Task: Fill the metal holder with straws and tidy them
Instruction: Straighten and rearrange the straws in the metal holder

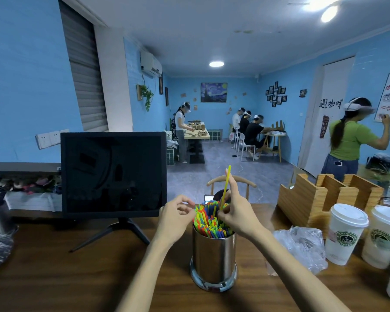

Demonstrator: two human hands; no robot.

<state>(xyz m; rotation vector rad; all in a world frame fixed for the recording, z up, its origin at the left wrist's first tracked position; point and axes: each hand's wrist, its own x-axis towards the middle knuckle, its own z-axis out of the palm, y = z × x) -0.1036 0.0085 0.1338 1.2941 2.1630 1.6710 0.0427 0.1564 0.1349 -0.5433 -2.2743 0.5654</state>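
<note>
The metal holder [213, 257] stands upright on the wooden counter [54, 266], near its front edge and directly ahead of the person, between the two forearms. It is packed with coloured straws [208, 224] whose tops fan slightly above the rim, leaning toward 11 o'clock. One yellow straw [226, 185] stands well proud of the rest, its long axis near vertical with the top tipped a little toward 1 o'clock and its lower end down among the bundle. The right hand [233, 212] has its grip pinched on this yellow straw, the shaft running up along a raised finger while the other fingers curl at the bundle's right edge at about 3 o'clock of the holder mouth. The left hand [178, 212] sits at 9 o'clock of the mouth, fingers curled with the tips at the bundle's left edge; whether it pinches a straw or only touches the tops cannot be determined at this resolution. Judgement: the holder appears essentially full, and the work in hand is tidying. The governing relation is that the yellow straw's seat lies straight below the right grip, along the straw's own axis, so the right hand is the nearer and already engaged; a downward push along that axis would level it. Risk: an off-axis push may buckle the thin straw or splay its neighbours. A crumpled clear plastic bag [302, 246] lies at 3 o'clock of the holder.
</note>
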